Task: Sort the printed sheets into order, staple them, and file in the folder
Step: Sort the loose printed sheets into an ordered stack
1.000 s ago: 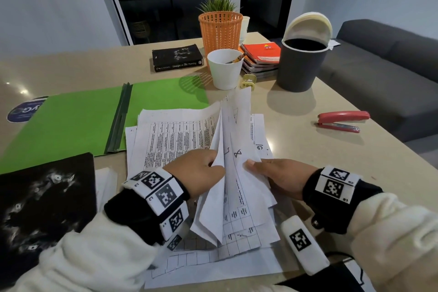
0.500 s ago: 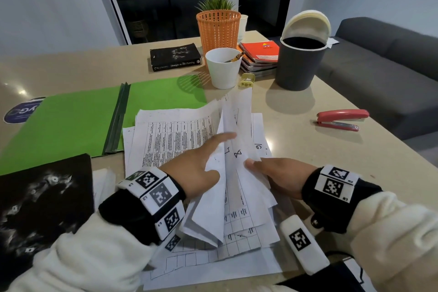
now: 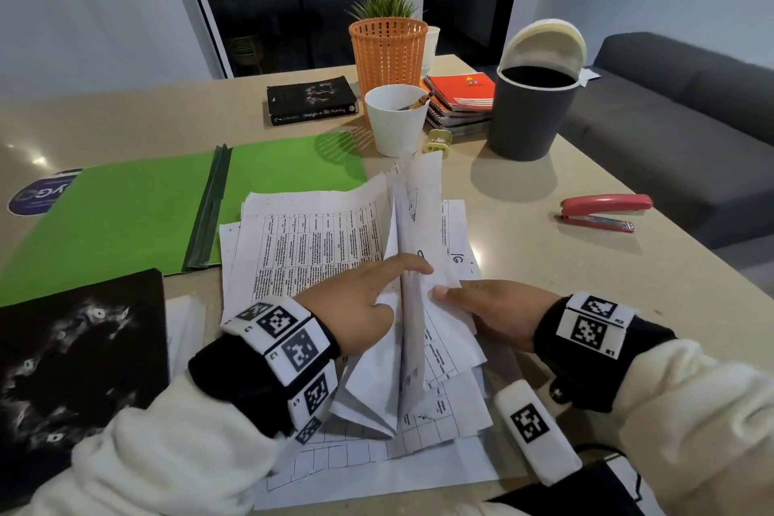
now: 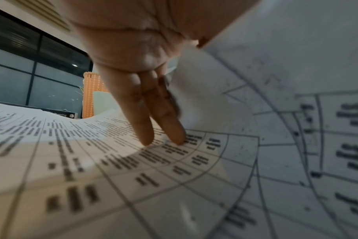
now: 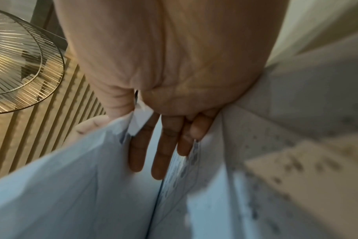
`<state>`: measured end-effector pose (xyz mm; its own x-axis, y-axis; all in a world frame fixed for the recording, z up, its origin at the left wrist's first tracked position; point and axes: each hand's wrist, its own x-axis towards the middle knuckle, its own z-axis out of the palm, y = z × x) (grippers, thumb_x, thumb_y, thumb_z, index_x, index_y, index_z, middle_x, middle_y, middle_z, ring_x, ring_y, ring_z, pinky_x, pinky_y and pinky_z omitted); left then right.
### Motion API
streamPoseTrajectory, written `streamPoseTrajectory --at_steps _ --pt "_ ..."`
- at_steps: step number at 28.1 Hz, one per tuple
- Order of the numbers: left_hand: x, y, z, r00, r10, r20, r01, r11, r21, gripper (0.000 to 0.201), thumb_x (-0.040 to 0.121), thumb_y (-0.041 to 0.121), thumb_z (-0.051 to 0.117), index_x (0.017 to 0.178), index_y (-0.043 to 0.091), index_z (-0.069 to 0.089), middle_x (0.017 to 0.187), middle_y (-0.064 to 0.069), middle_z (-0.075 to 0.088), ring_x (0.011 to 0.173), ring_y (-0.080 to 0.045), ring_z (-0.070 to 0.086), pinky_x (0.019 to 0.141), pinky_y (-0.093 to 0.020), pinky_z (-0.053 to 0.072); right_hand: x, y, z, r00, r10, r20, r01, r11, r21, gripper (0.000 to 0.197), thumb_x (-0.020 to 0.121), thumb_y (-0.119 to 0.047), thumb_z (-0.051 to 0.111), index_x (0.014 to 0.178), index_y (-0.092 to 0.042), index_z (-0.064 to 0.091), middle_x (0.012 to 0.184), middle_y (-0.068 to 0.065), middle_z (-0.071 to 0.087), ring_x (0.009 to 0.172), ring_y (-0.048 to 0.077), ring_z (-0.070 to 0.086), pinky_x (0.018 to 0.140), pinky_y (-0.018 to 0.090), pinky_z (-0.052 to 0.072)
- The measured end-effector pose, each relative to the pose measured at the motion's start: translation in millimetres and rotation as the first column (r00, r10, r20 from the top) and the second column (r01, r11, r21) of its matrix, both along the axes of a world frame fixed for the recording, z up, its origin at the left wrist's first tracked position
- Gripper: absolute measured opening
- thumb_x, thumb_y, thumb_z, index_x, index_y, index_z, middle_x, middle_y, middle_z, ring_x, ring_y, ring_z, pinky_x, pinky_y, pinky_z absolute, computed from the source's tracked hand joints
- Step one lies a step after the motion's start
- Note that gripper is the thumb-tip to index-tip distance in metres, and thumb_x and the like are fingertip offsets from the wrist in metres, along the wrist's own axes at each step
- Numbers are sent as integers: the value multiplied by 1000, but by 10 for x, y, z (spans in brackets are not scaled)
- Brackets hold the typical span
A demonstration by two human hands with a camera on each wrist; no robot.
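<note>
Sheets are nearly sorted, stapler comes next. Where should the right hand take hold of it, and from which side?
Grip the stapler across its red top arm near the middle, coming down from above. It lies flat on the table, long axis left-right, clear of other things, to the right of the sheets and probably easiest for the right hand.

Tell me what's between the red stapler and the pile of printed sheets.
Only bare beige tabletop lies between the red stapler and the pile of printed sheets, as the head view shows.
</note>
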<state>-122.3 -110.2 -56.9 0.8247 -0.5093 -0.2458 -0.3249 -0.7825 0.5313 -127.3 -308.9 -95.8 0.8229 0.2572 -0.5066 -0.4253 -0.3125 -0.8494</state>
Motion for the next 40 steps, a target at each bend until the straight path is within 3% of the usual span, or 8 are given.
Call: streamPoseTrajectory --at_steps 5,15,17,19,23,25,29,40 --pt "21 -12 -17 997 68 28 -69 997 30 33 89 13 41 102 34 21 69 -1 44 46 -12 39 43 -20 35 13 6 -32 1000 -6 -25 8 998 67 26 89 -32 57 105 -13 65 104 4 73 98 20 69 94 34 49" --pt "30 -6 -62 983 172 -60 -180 970 -165 27 91 7 31 88 24 53 54 8 39 40 -3 34 44 -18 28 31 -15 -53 991 -128 -23 129 992 9 68 56 -66 75 97 -13 70 95 6 74 91 24 70 95 34 50" --pt "18 11 -65 982 169 -86 -184 958 -218 27 91 7 32 86 22 54 54 7 40 41 -3 35 44 -17 28 13 -1 5 987 -160 24 161 984 -76 53 73 -67 61 85 -16 69 85 2 73 78 14 69 73 14 51" --pt "15 32 -63 984 156 -86 -173 955 -242 26 91 12 33 83 23 55 53 8 39 43 -4 35 45 -16 28 15 -10 14 984 -168 54 174 977 -123 42 89 -55 49 81 -18 67 83 0 71 77 11 66 65 14 45" --pt "-19 12 -25 990 130 -54 -139 964 -227 30 99 29 33 84 18 56 51 18 50 48 1 42 53 -16 31 -41 -6 53 998 -59 18 60 993 -98 31 88 -49 53 94 -22 67 95 -5 71 91 12 66 94 28 47" --pt "-33 -32 -20 994 98 -40 -103 984 -147 55 91 61 29 88 14 57 72 14 59 65 0 52 63 -18 37 -56 5 83 996 85 36 -81 991 -103 34 84 -55 54 102 -28 65 106 -11 68 97 4 63 96 23 43" --pt "-24 -90 -75 999 21 32 -20 999 -29 72 65 87 22 77 23 53 78 7 54 71 -6 51 64 -25 39 11 31 -13 974 219 66 -212 973 -95 87 55 -81 61 125 -31 57 125 -8 63 117 10 57 110 36 35" --pt "-29 -80 -92 997 72 19 -71 997 -41 31 88 51 49 78 21 53 88 6 57 85 -14 55 75 -29 43 10 37 -21 974 223 28 -224 972 68 44 75 -28 75 116 -27 59 115 -6 69 110 10 63 109 36 39"
